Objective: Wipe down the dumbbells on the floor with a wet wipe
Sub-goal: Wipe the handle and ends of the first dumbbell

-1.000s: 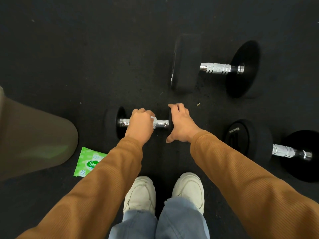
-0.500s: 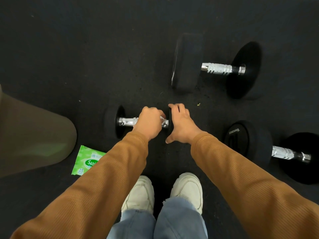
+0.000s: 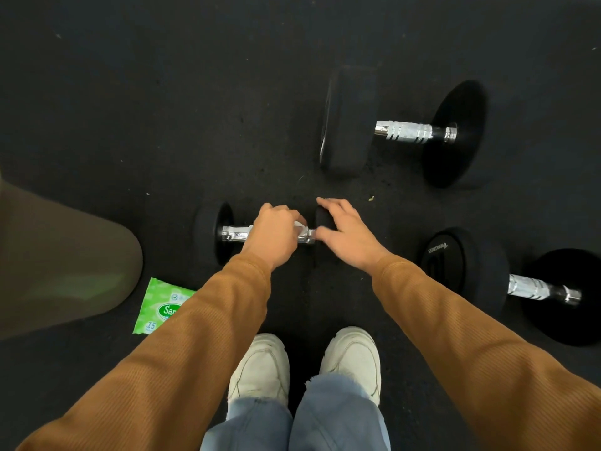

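A small black dumbbell (image 3: 224, 232) with a chrome handle lies on the dark floor in front of my feet. My left hand (image 3: 274, 236) is curled round its handle, holding a white wet wipe (image 3: 300, 230) against the metal. My right hand (image 3: 346, 234) rests over the dumbbell's right head, fingers curved on its top. A large dumbbell (image 3: 403, 131) lies further away at the upper right. Another large dumbbell (image 3: 507, 284) lies to my right.
A green pack of wet wipes (image 3: 156, 305) lies on the floor at the left, partly under my left sleeve. A brown rounded object (image 3: 61, 262) fills the left edge. My white shoes (image 3: 260, 366) stand just behind the small dumbbell.
My left hand slid right along the handle with the wipe, then back slightly left. My right hand stays on the right head.
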A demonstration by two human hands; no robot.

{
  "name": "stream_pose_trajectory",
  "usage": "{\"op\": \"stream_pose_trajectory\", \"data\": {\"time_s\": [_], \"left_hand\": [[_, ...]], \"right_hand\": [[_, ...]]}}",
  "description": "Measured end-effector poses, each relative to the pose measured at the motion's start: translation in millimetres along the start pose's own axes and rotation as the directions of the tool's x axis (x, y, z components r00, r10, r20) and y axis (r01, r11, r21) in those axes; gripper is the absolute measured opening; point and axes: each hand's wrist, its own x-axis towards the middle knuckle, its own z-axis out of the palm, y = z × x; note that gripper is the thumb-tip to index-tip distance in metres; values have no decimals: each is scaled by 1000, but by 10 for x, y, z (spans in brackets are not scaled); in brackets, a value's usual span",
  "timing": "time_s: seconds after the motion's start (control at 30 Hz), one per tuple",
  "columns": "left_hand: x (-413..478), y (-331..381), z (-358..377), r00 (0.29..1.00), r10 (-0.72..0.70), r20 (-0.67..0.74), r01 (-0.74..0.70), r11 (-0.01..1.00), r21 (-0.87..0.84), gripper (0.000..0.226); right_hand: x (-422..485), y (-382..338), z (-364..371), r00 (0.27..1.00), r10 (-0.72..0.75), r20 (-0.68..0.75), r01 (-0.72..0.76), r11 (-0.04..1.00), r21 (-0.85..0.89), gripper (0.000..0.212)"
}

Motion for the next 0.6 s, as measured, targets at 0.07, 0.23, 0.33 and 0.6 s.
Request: {"op": "stream_pose_trajectory", "data": {"time_s": [0.07, 0.23, 0.33, 0.6], "left_hand": [[-10, 36, 29, 1000, 9, -21, -9, 1000, 5, 31], [-25, 17, 62, 997, 67, -27, -67, 998, 1, 31], [-18, -9, 53, 999, 25, -40, -25, 1000, 4, 31], [-47, -31, 77, 995, 93, -48, -92, 996, 6, 31]], "right_hand": [[4, -1, 68, 995, 40, -89, -34, 997, 72, 48], [27, 5, 195, 982, 53, -180, -42, 997, 64, 40], [38, 25, 197, 983, 28, -180, -26, 1000, 9, 40], [54, 15, 204, 982, 39, -187, -39, 999, 4, 39]]}}
